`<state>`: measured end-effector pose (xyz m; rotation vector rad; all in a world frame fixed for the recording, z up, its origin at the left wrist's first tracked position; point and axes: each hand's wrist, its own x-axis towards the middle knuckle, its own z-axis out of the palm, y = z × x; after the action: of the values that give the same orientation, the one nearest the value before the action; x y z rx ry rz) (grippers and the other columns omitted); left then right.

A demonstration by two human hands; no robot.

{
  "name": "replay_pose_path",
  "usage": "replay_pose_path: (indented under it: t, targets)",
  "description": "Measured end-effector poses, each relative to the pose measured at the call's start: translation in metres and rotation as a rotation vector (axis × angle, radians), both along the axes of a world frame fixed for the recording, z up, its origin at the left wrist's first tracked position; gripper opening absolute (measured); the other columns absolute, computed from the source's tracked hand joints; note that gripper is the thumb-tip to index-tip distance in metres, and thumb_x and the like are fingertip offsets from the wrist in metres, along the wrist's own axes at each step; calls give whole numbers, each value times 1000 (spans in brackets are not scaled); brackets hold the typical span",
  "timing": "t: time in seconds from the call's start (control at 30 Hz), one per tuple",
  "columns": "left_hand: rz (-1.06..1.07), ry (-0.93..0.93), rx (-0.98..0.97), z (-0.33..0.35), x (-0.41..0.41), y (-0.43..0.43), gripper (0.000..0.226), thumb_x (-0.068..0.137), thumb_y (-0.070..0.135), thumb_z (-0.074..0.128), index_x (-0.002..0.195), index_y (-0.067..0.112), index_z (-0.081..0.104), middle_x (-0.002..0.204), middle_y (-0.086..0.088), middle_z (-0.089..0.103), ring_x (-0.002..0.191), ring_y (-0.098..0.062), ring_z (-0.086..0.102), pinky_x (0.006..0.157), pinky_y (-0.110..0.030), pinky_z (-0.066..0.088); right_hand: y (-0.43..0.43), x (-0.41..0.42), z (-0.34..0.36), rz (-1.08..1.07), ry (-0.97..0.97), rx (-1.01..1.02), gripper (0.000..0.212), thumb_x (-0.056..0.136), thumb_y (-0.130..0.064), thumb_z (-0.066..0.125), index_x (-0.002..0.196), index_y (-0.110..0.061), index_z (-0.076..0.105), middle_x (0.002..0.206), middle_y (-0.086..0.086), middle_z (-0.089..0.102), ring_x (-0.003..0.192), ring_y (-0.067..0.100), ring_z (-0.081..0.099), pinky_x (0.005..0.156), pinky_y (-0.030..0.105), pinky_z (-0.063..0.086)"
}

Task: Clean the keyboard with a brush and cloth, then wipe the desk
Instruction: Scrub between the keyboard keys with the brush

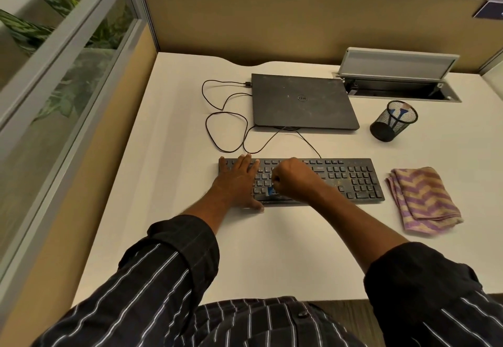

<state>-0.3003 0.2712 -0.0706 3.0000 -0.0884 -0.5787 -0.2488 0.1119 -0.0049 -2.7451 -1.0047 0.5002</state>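
Left hand (239, 180) presses keyboard (351, 178); right hand (292, 180) grips brush (270, 191) on keys.

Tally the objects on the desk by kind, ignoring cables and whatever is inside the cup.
Keyboard: 1
Laptop: 1
Cloth: 1
Mesh cup: 1
Brush, held in the right hand: 1
Total: 5

Black full-size keyboard (351, 180) lies flat on white desk (177, 183), long side facing the person, with yellowish specks near its number pad. Small brush (270, 191), only a blue part showing, sits on the lower key rows, gripped in the right hand (292, 180). Folded purple-and-tan zigzag cloth (424, 199) lies just right of the keyboard, apart.
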Motion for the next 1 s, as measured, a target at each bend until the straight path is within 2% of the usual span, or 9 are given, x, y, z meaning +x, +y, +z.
replay_pose_path:
  t: [0.13, 0.33, 0.5, 0.57, 0.67, 0.77, 0.9, 1.0]
  targets:
    - [6, 0, -3, -1, -1, 1, 132, 70, 83, 64, 160, 16, -6, 168, -10, -7, 155, -27, -7, 119, -67, -1, 5, 0, 1, 1, -55, 91, 18, 94, -14, 55, 88, -7, 71, 83, 7, 68, 70, 16, 62, 69, 31, 56]
    - [4, -1, 23, 1, -2, 3, 131, 71, 83, 62, 160, 15, -6, 168, -10, -7, 155, -27, -6, 119, -67, 1, 5, -4, -3, 75, -14, 5, 14, 91, -10, 58, 83, -6, 69, 78, 8, 65, 70, 19, 63, 72, 36, 58]
    - [9, -9, 25, 0, -3, 4, 131, 70, 84, 63, 160, 15, -4, 168, -10, -7, 155, -27, -5, 118, -68, 3, 10, 1, 4, 22, -73, 85, 14, 93, -12, 57, 94, -5, 69, 91, 8, 65, 79, 18, 60, 72, 28, 54]
    - [11, -8, 25, 0, -2, 4, 132, 70, 84, 63, 160, 15, -4, 168, -10, -7, 155, -27, -5, 118, -68, 3, 11, 0, 3, 22, -63, 47, 12, 94, -12, 57, 96, -6, 68, 92, 7, 64, 80, 18, 60, 71, 26, 51]
    - [16, -2, 31, -1, -3, 5, 133, 70, 85, 62, 160, 15, -6, 168, -11, -8, 155, -28, -6, 119, -67, 1, 9, -2, -1, 48, -14, -33, 10, 92, -11, 59, 90, -7, 68, 85, 8, 66, 76, 18, 63, 74, 32, 57]
    - [12, -3, 42, -1, -4, 6, 133, 70, 85, 61, 160, 14, -7, 168, -11, -9, 155, -28, -7, 118, -67, 2, 9, 0, 1, 29, 17, -13, 13, 91, -11, 58, 86, -7, 69, 81, 7, 66, 72, 19, 64, 71, 32, 58]
    - [15, -2, 40, -1, -3, 6, 133, 70, 85, 61, 160, 14, -7, 168, -11, -8, 155, -28, -7, 119, -67, 2, 10, 1, 3, -24, -6, 18, 15, 93, -16, 59, 91, -6, 70, 83, 7, 67, 73, 18, 64, 71, 31, 57]
    - [17, 1, 37, -1, -4, 6, 132, 71, 85, 61, 160, 14, -7, 168, -11, -9, 155, -28, -7, 119, -67, 1, 7, -1, 3, -8, 37, -60, 15, 90, -17, 62, 78, -8, 63, 69, 1, 58, 66, 16, 59, 61, 27, 51]
